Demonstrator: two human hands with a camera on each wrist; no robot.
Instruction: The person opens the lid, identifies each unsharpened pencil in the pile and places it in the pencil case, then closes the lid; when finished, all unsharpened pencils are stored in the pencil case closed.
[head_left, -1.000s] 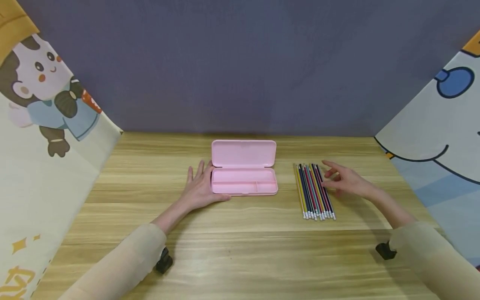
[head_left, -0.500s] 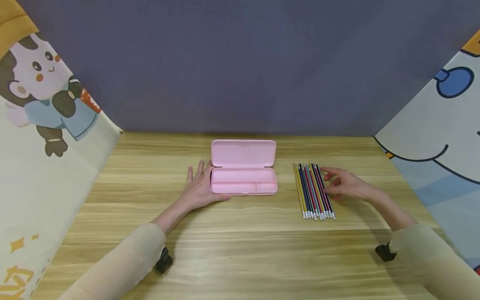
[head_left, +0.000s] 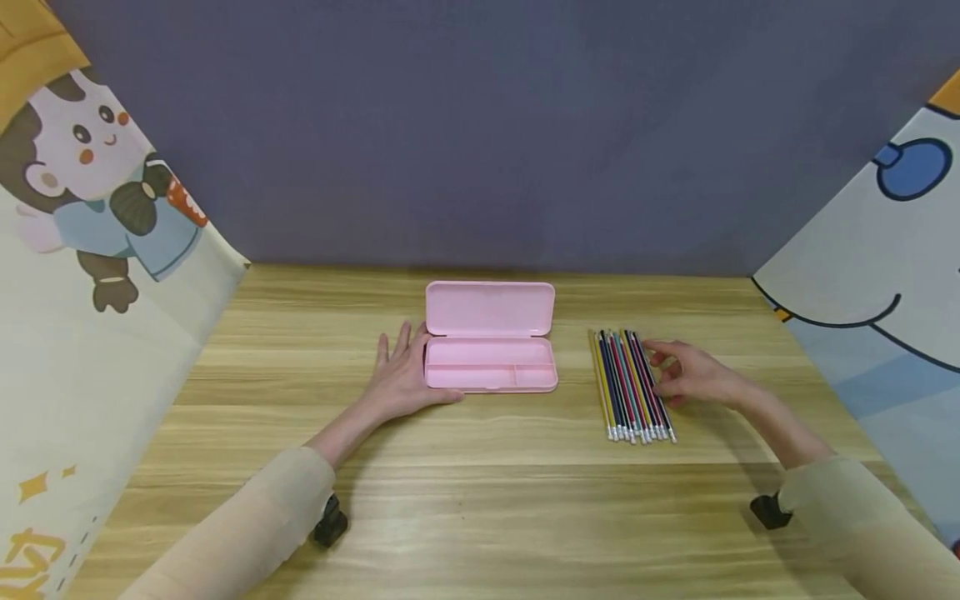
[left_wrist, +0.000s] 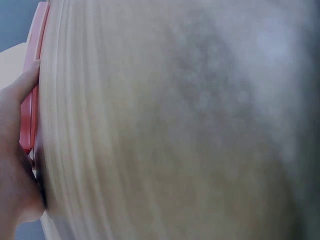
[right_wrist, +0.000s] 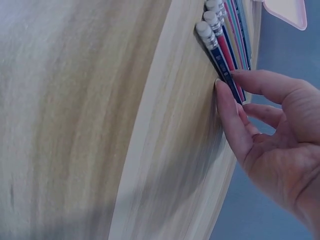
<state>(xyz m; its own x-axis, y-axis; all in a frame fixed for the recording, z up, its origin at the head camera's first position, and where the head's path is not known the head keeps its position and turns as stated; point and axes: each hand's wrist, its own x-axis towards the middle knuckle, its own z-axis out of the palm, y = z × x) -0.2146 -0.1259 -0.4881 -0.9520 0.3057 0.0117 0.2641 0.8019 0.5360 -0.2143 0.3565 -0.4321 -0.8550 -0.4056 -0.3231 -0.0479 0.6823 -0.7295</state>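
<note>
A pink pencil case [head_left: 491, 379] lies with its lid raised, its inside split into compartments with nothing in them. My left hand [head_left: 401, 383] rests against its left end, fingers straight and spread, thumb along the front edge; the left wrist view shows that thumb on the case's side. To the right lies a row of several pencils [head_left: 626, 387], white erasers toward me. My right hand [head_left: 693, 375] pinches the rightmost one, a dark blue pencil [right_wrist: 218, 59], between thumb and index finger. The other right fingers are curled under, partly hidden.
The wood-grain table [head_left: 465, 500] ends at a dark grey-blue panel [head_left: 480, 133] behind the case. Cartoon-printed panels stand at the left and right. A stretch of bare tabletop separates the case from the pencils.
My right hand has come down and its thumb and index finger have closed on the rightmost pencil, whose eraser end has shifted slightly right. The left hand and case stay put.
</note>
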